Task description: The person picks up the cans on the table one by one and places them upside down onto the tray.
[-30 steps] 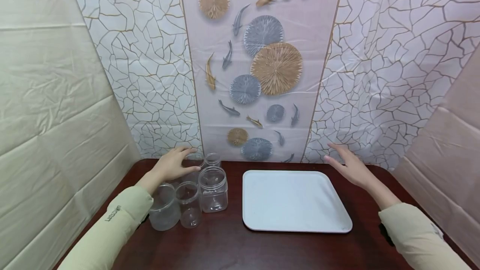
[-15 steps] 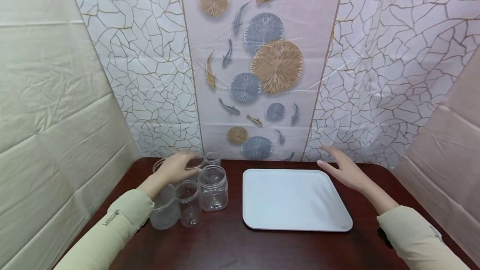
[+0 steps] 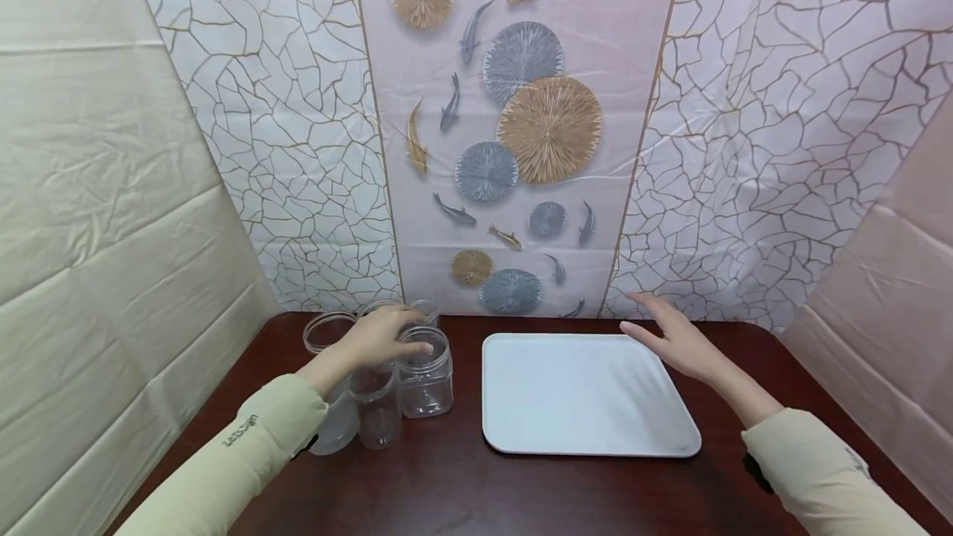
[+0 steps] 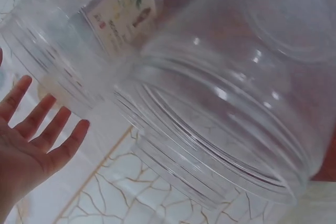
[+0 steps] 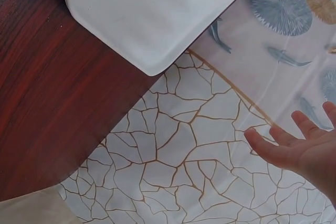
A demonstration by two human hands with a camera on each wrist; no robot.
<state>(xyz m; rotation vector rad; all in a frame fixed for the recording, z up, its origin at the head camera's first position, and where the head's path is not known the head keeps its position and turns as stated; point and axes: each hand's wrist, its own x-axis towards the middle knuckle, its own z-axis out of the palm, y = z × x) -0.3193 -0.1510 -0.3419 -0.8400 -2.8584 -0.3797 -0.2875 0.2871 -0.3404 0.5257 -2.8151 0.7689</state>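
Note:
My left hand (image 3: pixel 383 336) hovers over a group of clear plastic jars at the table's left, its fingers spread and holding nothing. Thumb and fingers overlap the mouth of a squarish wide-mouthed jar (image 3: pixel 427 394) in the head view. Beside that jar stand a slim round jar (image 3: pixel 379 422) and a cloudy jar (image 3: pixel 337 428), partly hidden by the hand and sleeve. Seen from the left wrist, a big jar (image 4: pixel 226 77) fills the view, and a paper label (image 4: pixel 122 11) shows through another. My right hand (image 3: pixel 673 343), fingers extended, hangs beyond the back right corner of a white tray (image 3: pixel 581 395).
More jars stand behind the left hand, including a round open one (image 3: pixel 318 331) at the back left. The dark red-brown table (image 3: pixel 462 486) ends against a patterned cloth backdrop (image 3: pixel 298 189). Beige cloth panels (image 3: pixel 126 271) close off both sides.
My left hand has shifted right across the jars to the squarish one, uncovering the back left jar's rim. My right hand has drifted slightly left, toward the tray.

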